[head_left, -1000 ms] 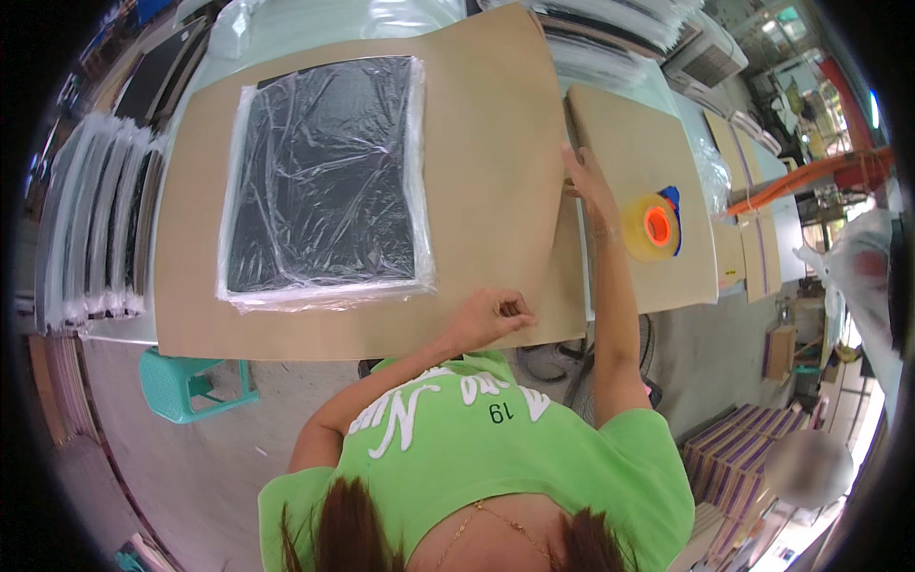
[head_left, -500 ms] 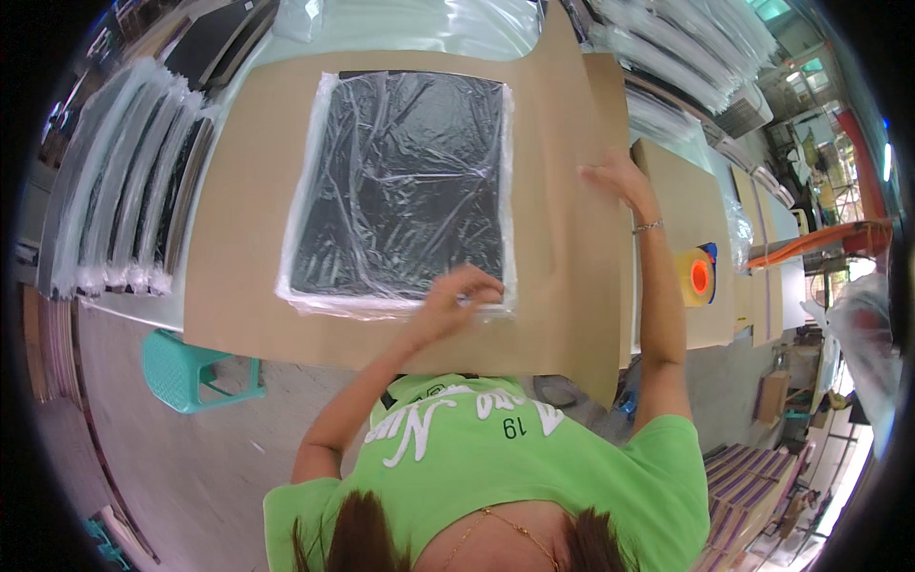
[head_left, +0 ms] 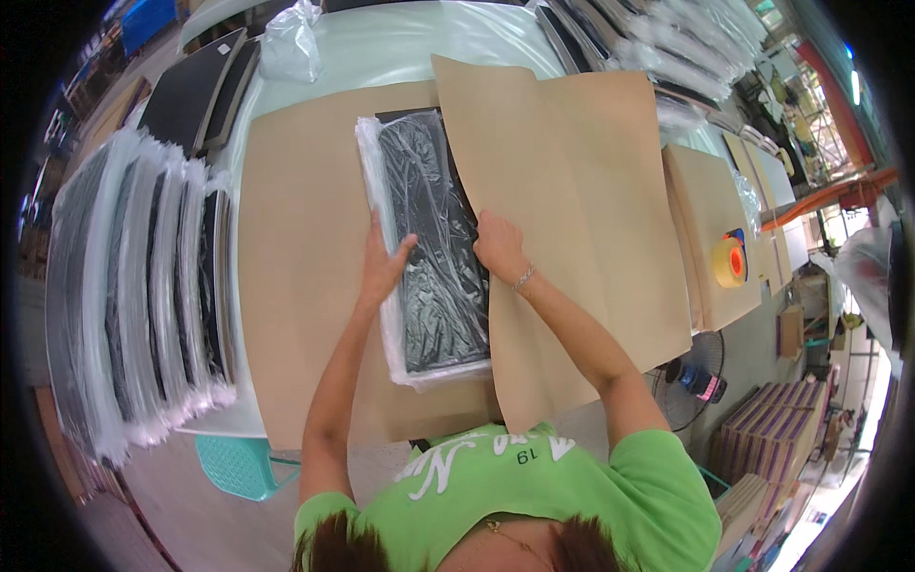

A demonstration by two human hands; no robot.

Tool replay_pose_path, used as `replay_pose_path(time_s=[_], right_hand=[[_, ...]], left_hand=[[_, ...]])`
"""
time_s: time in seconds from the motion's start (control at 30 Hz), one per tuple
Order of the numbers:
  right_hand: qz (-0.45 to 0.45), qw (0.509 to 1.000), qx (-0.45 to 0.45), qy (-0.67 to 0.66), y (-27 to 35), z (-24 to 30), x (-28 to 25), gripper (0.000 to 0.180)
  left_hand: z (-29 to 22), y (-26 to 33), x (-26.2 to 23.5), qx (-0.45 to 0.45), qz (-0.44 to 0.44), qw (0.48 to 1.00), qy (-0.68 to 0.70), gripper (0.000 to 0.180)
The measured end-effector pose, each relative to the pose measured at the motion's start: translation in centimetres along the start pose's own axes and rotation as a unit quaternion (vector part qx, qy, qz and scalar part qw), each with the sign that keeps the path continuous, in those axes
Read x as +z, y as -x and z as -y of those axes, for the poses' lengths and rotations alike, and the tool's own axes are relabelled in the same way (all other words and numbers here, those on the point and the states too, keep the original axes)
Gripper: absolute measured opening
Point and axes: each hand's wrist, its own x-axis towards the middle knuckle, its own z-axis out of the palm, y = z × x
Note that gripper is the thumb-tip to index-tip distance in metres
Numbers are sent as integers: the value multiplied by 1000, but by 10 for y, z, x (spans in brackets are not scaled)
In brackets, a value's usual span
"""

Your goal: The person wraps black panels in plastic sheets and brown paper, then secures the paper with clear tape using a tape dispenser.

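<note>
A black flat panel in clear plastic wrap [head_left: 434, 276] lies on a sheet of brown paper [head_left: 295, 286]. My left hand [head_left: 384, 267] rests along the panel's left edge, fingers stretched out and thumb spread over the wrap. The paper's right part is a flap [head_left: 581, 200], folded over and hiding the panel's right side. At the flap's left edge is my right hand [head_left: 500, 248], its fingers curled closed on the paper.
Several plastic-wrapped panels [head_left: 133, 296] stand in a row at the left, near bare black panels [head_left: 191, 86]. More wrapped panels [head_left: 681, 48] are stacked at far right. A yellow tape roll [head_left: 729, 262] sits on brown board [head_left: 715, 219]. A green stool [head_left: 233, 465] stands below.
The paper's right part has come leftward over the panel. My right hand has moved left with its edge. My left hand has shifted from the panel's lower right to its left edge.
</note>
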Motion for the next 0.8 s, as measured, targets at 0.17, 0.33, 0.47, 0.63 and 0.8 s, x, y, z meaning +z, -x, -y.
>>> replay_pose_path(time_s=[0.17,0.33,0.47,0.63,0.8], right_hand=[[-13,999,37,3,8,19,19,26],[-8,999,11,-50,6,28,17,26],[-25,997,-6,-67,8,31,16,24],[-18,998,1,-60,7,37,8,25],[49,998,29,-36,2,35,15,37]], left_hand=[[-38,10,6,25,41,994,-95,72],[-35,10,10,24,50,990,-129,74],[-38,9,12,6,60,990,-125,71],[-42,10,11,-14,59,991,-122,69],[-44,9,14,9,53,990,-133,67]])
